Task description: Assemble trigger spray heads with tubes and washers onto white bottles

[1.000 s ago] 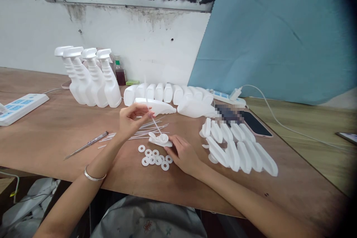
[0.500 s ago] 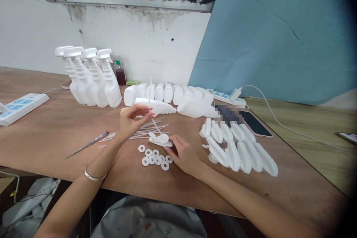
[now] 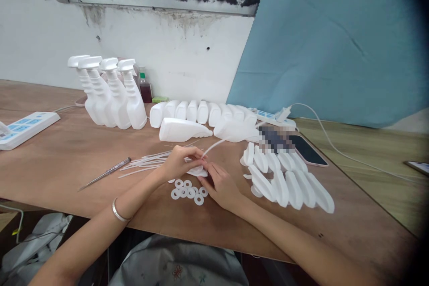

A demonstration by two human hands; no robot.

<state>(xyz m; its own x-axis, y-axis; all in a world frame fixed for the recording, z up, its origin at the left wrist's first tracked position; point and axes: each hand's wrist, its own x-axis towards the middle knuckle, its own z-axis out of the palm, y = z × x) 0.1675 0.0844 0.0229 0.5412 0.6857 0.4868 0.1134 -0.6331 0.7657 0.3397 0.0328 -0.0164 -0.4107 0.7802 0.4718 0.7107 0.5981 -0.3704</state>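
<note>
My left hand (image 3: 181,163) is low over the wooden table (image 3: 60,156), fingers pinched on a thin translucent dip tube (image 3: 217,144) that slants up to the right. The tube's lower end meets a white spray head (image 3: 197,170) lying on the table. My right hand (image 3: 219,183) rests just right of that spray head and steadies it with its fingertips. Several white washers (image 3: 187,190) lie right below both hands. A loose bundle of more tubes (image 3: 144,161) lies to the left.
Several assembled spray bottles (image 3: 110,94) stand at the back left. Empty white bottles (image 3: 201,114) lie in a row behind, several spray heads (image 3: 288,178) at the right. A screwdriver (image 3: 105,173), power strips (image 3: 23,127), a phone (image 3: 306,148) and cable are also here.
My left hand dropped from above the table down onto the spray head, and the tube swung from near upright to a low slant toward the right. My right hand stayed put.
</note>
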